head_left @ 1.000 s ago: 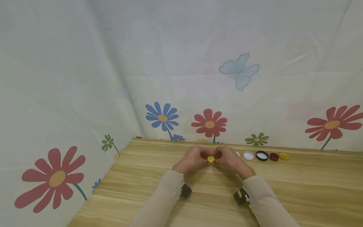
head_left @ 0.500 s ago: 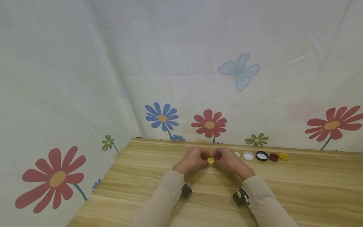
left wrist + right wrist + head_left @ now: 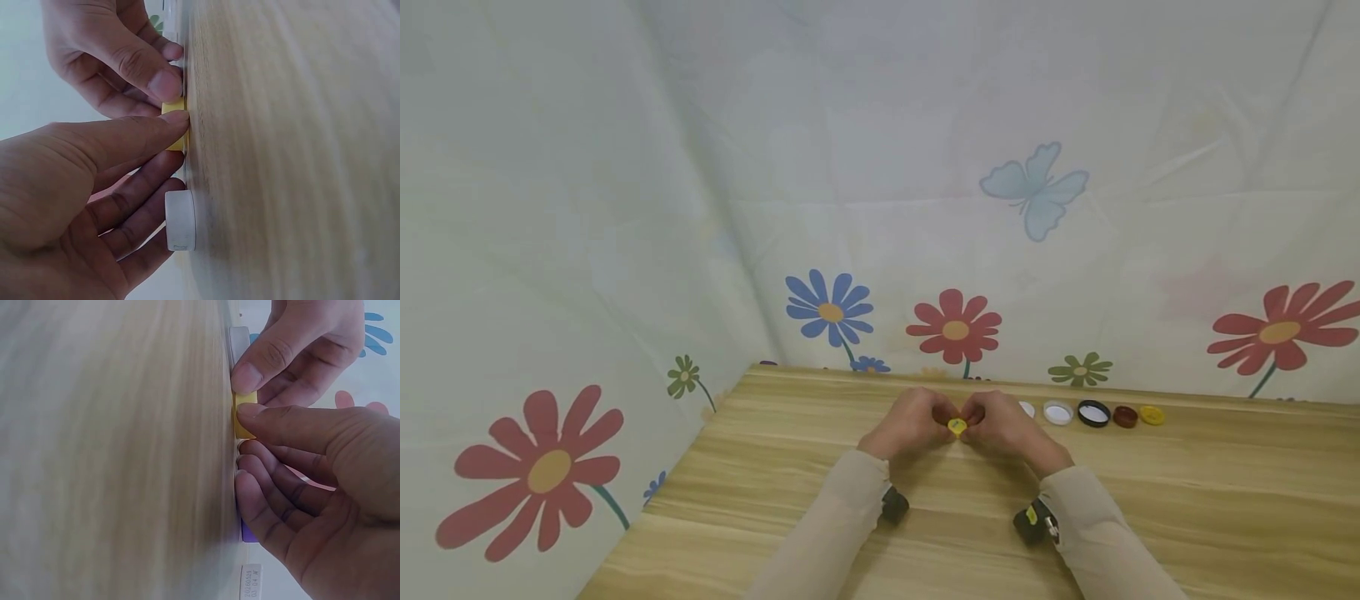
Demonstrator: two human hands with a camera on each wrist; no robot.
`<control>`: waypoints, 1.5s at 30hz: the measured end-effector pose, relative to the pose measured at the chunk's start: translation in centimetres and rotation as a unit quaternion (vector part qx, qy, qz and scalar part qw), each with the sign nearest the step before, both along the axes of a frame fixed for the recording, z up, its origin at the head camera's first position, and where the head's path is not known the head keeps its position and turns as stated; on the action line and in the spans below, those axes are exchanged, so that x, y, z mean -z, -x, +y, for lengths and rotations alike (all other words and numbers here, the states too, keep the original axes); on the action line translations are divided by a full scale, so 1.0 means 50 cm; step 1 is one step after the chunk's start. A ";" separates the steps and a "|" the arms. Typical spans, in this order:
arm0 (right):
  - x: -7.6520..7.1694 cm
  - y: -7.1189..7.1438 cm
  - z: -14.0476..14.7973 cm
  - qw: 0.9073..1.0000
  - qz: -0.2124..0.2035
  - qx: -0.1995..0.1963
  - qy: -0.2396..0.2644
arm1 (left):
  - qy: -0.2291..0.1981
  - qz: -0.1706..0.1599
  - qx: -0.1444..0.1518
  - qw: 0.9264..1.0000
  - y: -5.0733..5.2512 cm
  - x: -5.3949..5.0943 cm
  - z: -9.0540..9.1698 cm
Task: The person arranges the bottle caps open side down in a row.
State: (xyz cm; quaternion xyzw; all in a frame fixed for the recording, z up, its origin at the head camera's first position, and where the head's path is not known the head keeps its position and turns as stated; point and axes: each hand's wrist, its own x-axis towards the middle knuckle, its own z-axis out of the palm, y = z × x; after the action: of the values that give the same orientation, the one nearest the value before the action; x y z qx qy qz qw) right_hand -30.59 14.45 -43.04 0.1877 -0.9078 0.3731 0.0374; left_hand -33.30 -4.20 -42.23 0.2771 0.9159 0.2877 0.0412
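A small yellow bottle cap (image 3: 957,427) is at the table's far side, between my two hands. My left hand (image 3: 913,423) pinches its left side, thumb nearest me. From the right, my right hand (image 3: 1003,422) pinches the same cap, the two thumbs almost meeting. Both wrist views show the yellow cap low at the wood surface. In the left wrist view a white cap (image 3: 181,220) stands beside my left fingers. Behind my right fingers, a purple cap (image 3: 248,532) shows partly in the right wrist view; the head view hides it.
Rightward along the back edge runs a row: a partly hidden white cap (image 3: 1027,408), a white cap (image 3: 1058,412), a black-rimmed cap (image 3: 1093,413), a dark red cap (image 3: 1125,416) and another yellow cap (image 3: 1152,414). A flowered curtain (image 3: 880,225) hangs behind the wooden table (image 3: 955,550).
The yellow cap has shifted very slightly toward me between the fingers. Both hands stay in nearly the same place, still pinching it; the row of caps has not moved.
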 end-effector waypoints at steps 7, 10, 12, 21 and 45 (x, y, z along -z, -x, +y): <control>-0.003 -0.005 -0.005 1.000 -0.001 0.006 -0.009 | 0.007 -0.001 -0.007 1.000 -0.003 -0.002 -0.001; -0.006 -0.009 -0.007 1.000 -0.003 0.010 -0.012 | 0.004 0.001 -0.004 1.000 -0.003 -0.003 -0.003; -0.009 -0.011 -0.008 1.000 -0.004 0.013 -0.014 | 0.000 0.002 0.002 1.000 -0.003 -0.003 -0.004; -0.014 -0.020 0.004 1.000 0.007 0.016 -0.018 | -0.015 -0.025 -0.002 1.000 0.000 -0.006 -0.006; -0.013 -0.040 0.088 0.996 0.059 0.069 -0.023 | -0.074 -0.017 -0.046 0.996 -0.005 -0.003 0.085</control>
State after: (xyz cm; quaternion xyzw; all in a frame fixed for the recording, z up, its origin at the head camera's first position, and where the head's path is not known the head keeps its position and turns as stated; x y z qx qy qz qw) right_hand -28.61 18.83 -42.41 0.1467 -0.9232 0.3371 0.1125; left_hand -33.05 0.03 -42.08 0.2318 0.9030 0.3611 0.0230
